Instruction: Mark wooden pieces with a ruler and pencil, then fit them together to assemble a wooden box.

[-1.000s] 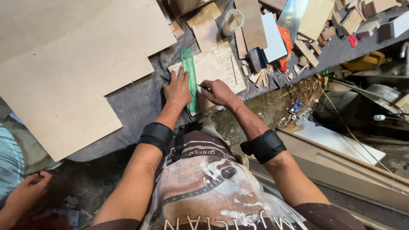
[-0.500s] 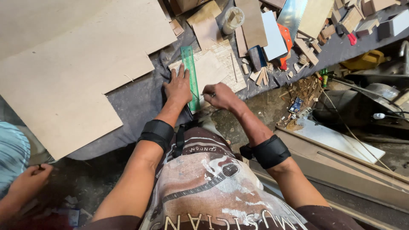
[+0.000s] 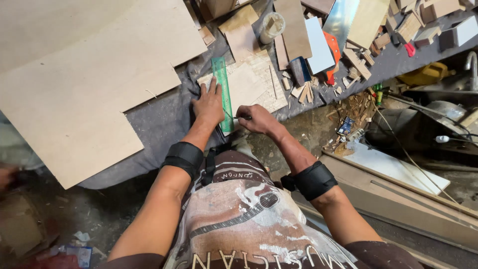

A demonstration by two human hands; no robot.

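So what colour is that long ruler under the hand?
The ruler is see-through green, pressed flat by the left hand; the head view shows it.

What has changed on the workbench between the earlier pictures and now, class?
The right hand, holding a pencil, has slid down along the green ruler towards its near end. At the left edge another person's hand has nearly left the picture. The left hand still presses the ruler flat on the thin board.
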